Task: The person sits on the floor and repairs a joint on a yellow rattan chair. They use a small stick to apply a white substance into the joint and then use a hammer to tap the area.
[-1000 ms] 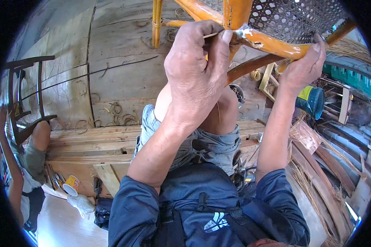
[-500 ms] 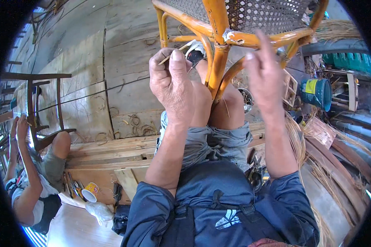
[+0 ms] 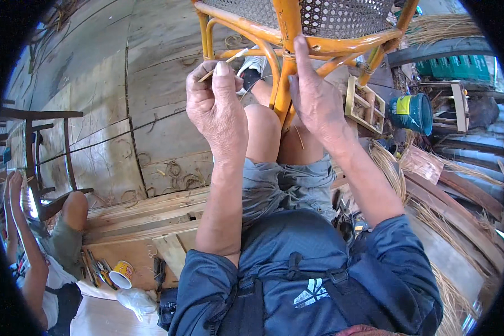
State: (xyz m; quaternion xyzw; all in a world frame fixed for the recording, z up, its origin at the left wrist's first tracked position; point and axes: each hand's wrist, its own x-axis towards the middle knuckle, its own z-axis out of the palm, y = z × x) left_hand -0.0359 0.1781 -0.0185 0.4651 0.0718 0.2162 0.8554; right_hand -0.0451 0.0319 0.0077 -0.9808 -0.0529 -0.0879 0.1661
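Note:
My left hand (image 3: 218, 106) is closed, pinching a thin stick (image 3: 209, 75) between thumb and fingers. The stick's far end looks whitish. My right hand (image 3: 319, 106) lies against a yellow-brown rattan chair (image 3: 347, 45) with a woven cane panel (image 3: 341, 19). Its index finger stretches up over the joint where the rail meets the leg, and its thumb stands apart, close to the leg. The other right fingers are mostly hidden. A chair leg (image 3: 285, 84) runs down between my knees.
On the left, another person's arms (image 3: 25, 224) reach toward a dark chair frame (image 3: 39, 115). Hand tools (image 3: 98, 269) and a paper cup (image 3: 121, 274) lie at lower left. A wooden crate (image 3: 365, 105), a green bucket (image 3: 411, 113) and rattan strands (image 3: 386, 173) are on the right.
My right hand has moved left and down from in front of the chair onto its joint. A white patch seen there earlier is now covered or gone. The left hand keeps the stick.

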